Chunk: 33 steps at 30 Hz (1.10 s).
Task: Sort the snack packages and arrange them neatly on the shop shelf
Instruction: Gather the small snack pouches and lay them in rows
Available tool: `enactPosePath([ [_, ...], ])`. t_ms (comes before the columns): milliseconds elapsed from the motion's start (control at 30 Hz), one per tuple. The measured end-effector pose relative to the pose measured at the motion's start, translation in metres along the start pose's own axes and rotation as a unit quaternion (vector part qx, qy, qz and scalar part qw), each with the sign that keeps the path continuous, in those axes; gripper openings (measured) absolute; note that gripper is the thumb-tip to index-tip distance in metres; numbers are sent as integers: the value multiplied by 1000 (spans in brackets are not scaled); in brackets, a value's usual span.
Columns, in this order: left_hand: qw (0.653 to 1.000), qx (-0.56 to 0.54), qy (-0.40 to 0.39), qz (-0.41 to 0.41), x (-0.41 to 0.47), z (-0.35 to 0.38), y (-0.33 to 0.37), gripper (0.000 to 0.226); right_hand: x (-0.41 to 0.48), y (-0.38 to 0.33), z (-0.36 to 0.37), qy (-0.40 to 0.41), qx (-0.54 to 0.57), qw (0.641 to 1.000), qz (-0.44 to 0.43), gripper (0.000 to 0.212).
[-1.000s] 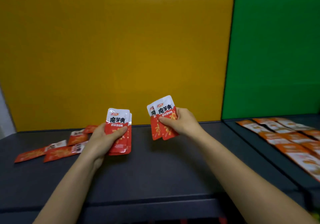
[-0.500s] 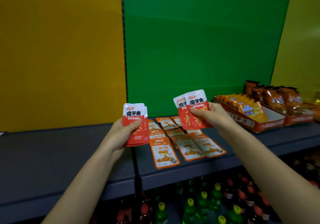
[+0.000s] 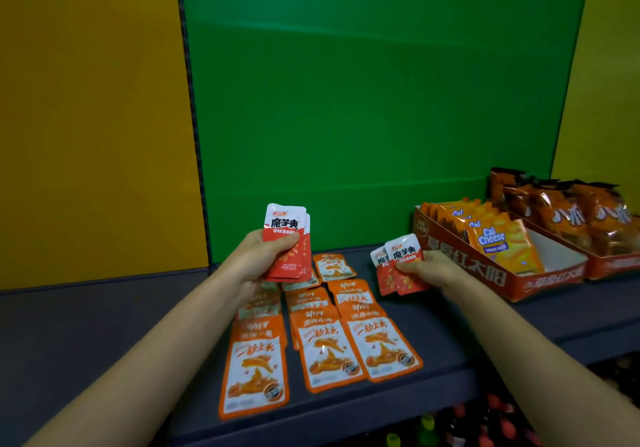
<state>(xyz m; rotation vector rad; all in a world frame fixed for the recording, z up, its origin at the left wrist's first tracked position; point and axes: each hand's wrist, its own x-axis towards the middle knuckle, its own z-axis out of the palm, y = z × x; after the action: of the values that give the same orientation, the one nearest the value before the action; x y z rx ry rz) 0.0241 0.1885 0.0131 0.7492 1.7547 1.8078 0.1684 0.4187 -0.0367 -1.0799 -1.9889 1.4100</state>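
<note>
Holding a small stack of red-and-white snack sachets (image 3: 285, 221), the left hand (image 3: 258, 256) grips them upright, thumb across the red lower front and fingers curled behind. Each sachet has a white top with bold black characters above a red body. The stack is held in the air over the rear of the shelf (image 3: 104, 325), in front of the green back panel (image 3: 363, 100).

Right hand (image 3: 427, 268): pinches two matching sachets (image 3: 403, 251), fanned slightly and tilted left, low over the shelf. Whether their lower edges touch the shelf cannot be told.

Orange sachets (image 3: 325, 353): flat on the dark grey shelf between the two forearms, in three columns from the front edge back towards the panel. They overlap like shingles, and each has a white face with an orange food picture. The left hand and wrist cover the rear of the left column.

Red display carton (image 3: 485, 273): open-topped with a white interior, just right of the right hand. Cal Cheese packs (image 3: 498, 242) stand tilted in its rear half.

Second red tray (image 3: 609, 263): touching the carton's right side and holding dark orange snack bags (image 3: 571, 218).

Yellow panel (image 3: 86, 117): behind the left shelf section.

Bottles (image 3: 427, 422): coloured caps are visible on the level below the shelf.
</note>
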Motion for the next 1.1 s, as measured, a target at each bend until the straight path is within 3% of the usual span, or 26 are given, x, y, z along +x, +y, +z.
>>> enactPosePath([
  [100,1000,12,0,2,21,10,0,8,31,7,3,-13,-26,999,15,29],
  [200,1000,22,4,-8,35,16,-1,10,55,8,9,-26,-47,998,15,30],
  [433,998,32,45,-1,56,30,-3,13,83,1,17,-19,-239,970,-41,43],
  [533,998,20,61,-1,56,41,-2,4,91,1,18,-39,-257,964,-55,44],
  [667,997,19,71,-7,57,53,-4,16,100,3,19,-59,-274,956,-80,44],
  [867,996,8,88,-6,53,62,-4,12,103,4,23,-61,-347,926,-139,50],
  [933,996,12,92,-10,53,62,-3,10,105,5,21,-71,-321,934,-140,47],
  [1033,995,12,94,-14,53,62,-4,9,111,5,11,-84,-189,972,-109,43],
  [1100,996,12,91,-19,54,62,-5,12,113,5,1,-70,-180,976,-102,42],
])
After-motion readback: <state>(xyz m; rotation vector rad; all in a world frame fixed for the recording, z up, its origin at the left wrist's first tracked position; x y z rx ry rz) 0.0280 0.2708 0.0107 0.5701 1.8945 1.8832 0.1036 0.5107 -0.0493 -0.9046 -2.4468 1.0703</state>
